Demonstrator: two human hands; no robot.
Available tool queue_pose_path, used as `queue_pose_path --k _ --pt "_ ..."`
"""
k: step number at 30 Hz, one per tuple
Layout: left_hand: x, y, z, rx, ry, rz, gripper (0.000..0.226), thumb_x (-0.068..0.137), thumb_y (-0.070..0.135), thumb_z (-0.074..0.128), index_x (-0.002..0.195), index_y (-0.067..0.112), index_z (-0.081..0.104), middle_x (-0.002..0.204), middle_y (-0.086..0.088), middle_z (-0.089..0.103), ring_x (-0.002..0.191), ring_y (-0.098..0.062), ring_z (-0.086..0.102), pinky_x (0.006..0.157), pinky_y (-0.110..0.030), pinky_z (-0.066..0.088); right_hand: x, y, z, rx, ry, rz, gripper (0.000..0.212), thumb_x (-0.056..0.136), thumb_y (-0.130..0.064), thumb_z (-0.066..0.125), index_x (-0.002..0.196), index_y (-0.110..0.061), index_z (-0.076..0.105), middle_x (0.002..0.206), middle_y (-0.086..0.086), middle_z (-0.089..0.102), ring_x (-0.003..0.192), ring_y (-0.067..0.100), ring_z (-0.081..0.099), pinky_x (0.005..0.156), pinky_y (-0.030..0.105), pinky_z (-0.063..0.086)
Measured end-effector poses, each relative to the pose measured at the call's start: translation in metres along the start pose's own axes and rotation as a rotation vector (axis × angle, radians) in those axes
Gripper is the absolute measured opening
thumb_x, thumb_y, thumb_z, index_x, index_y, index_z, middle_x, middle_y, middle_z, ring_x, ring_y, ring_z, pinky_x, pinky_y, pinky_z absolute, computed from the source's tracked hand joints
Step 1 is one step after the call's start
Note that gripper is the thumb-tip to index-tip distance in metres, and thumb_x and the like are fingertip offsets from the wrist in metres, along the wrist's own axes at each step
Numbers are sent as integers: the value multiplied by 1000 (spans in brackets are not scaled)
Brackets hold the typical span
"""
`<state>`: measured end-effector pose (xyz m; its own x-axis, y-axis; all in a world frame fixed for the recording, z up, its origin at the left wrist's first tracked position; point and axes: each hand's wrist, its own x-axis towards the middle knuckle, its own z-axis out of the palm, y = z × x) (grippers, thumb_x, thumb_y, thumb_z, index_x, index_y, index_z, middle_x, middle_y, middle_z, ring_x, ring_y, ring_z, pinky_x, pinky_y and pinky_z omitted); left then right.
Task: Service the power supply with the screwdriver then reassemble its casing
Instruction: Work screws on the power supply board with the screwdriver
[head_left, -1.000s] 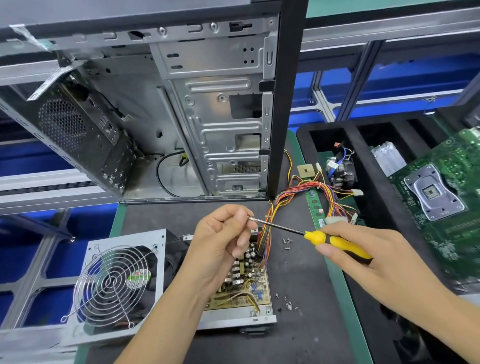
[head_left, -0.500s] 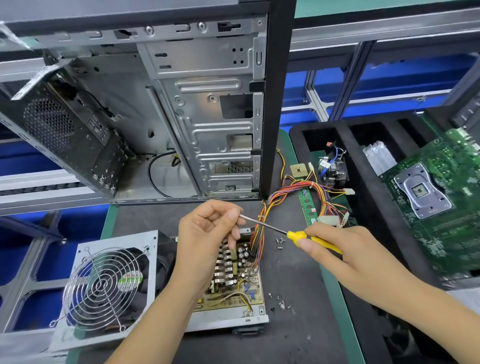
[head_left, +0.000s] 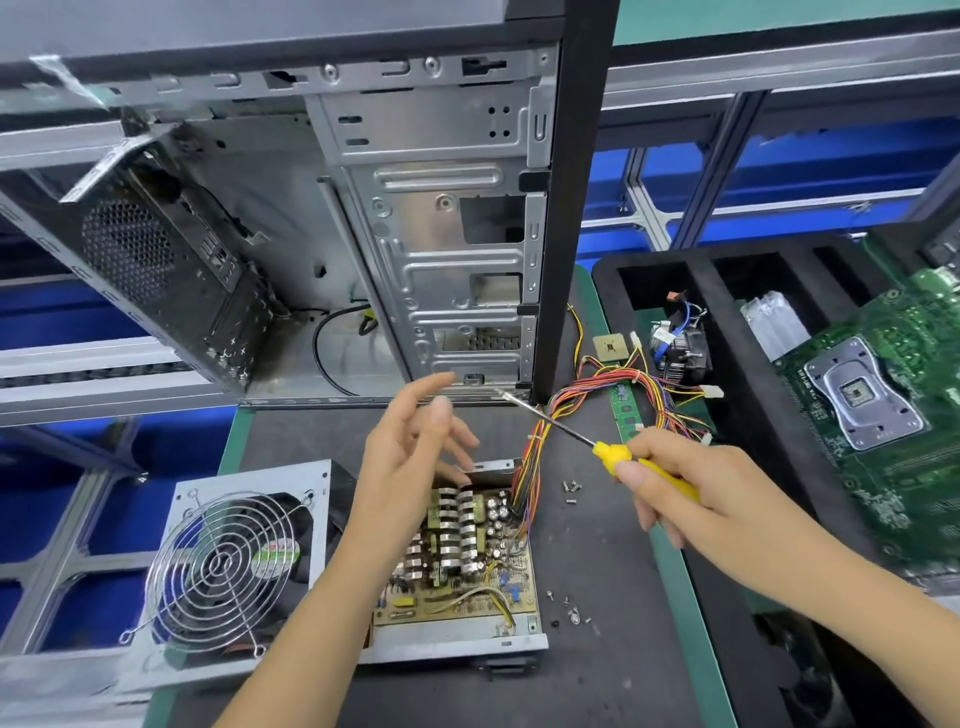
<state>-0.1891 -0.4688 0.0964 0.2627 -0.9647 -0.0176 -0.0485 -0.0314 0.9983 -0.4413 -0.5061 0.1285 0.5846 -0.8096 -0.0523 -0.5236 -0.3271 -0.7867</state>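
Observation:
The power supply (head_left: 462, 566) lies open on the dark mat, its circuit board and capacitors exposed. Its grey cover with the wire fan grille (head_left: 223, 566) lies tilted to the left of it. A bundle of coloured wires (head_left: 540, 436) runs from the board up and to the right. My right hand (head_left: 691, 499) grips the yellow-handled screwdriver (head_left: 618, 454), whose metal shaft points up-left above the wires. My left hand (head_left: 415, 447) hovers over the board's far end with fingers spread and holds nothing.
An empty computer case (head_left: 415, 234) stands open behind the mat. Loose screws (head_left: 571, 488) lie right of the board, more screws (head_left: 571, 613) near its front corner. A black foam tray (head_left: 737, 374) on the right holds a cooler fan (head_left: 680, 348) and a green motherboard (head_left: 883, 415).
My left hand has let go of the screwdriver tip and opened its fingers. The screwdriver has drawn away to the right in my right hand.

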Motion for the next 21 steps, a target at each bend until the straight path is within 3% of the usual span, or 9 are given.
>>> queue_pose_path --k 3,5,6,8,10,12,14,18,21 --pt "20 1 12 607 -101 -27 20 96 38 55 97 24 68 79 8 69 77 -10 63 66 -23 51 4 19 9 208 -23 123 19 91 -42 47 85 -25 52 79 -3 68 59 10 59 60 22 49" --pt "32 8 20 985 -173 73 29 96 45 51 83 26 67 78 9 68 77 -10 61 68 -29 48 11 31 22 296 -23 194 13 95 -27 51 91 -14 49 82 -1 69 59 13 56 59 27 48" --pt "37 10 20 1055 -214 105 34 97 46 49 80 21 66 77 6 67 76 -14 61 71 -31 48 16 36 30 312 -9 223 13 94 -22 54 91 -11 47 76 0 65 57 14 50 57 30 45" --pt "44 8 10 974 -356 39 48 99 46 46 79 7 63 72 -6 64 71 -22 59 73 -34 47 29 43 46 310 55 259 25 91 -23 61 80 -11 42 62 2 44 56 17 37 58 34 35" --pt "42 5 4 824 -497 -99 56 99 47 45 69 0 51 59 -10 45 57 -23 43 60 -33 36 42 44 60 311 157 253 38 89 -29 64 67 -14 37 58 0 31 55 16 31 58 31 28" --pt "41 4 7 823 -603 -138 54 100 47 43 62 8 38 57 -1 28 54 -17 28 58 -31 23 52 45 73 350 270 248 45 89 -37 62 58 -15 36 50 -2 32 50 12 32 54 28 28" --pt "41 2 11 825 -667 -131 54 101 45 41 64 5 39 58 3 23 56 -15 26 58 -31 22 60 46 85 410 357 288 46 89 -44 57 55 -14 46 42 -7 40 43 7 38 48 21 34" --pt "39 -7 3 722 -685 -127 49 101 41 44 64 10 44 57 9 30 53 -8 29 57 -29 27 70 50 100 413 376 325 45 93 -44 52 58 -16 54 44 -6 50 45 11 46 55 27 36" --pt "38 -11 -2 716 -726 -139 33 98 40 52 97 14 73 89 13 65 83 -4 59 85 -32 46 73 48 103 491 373 382 48 90 -48 54 68 -7 60 42 -4 47 41 8 41 50 24 33"
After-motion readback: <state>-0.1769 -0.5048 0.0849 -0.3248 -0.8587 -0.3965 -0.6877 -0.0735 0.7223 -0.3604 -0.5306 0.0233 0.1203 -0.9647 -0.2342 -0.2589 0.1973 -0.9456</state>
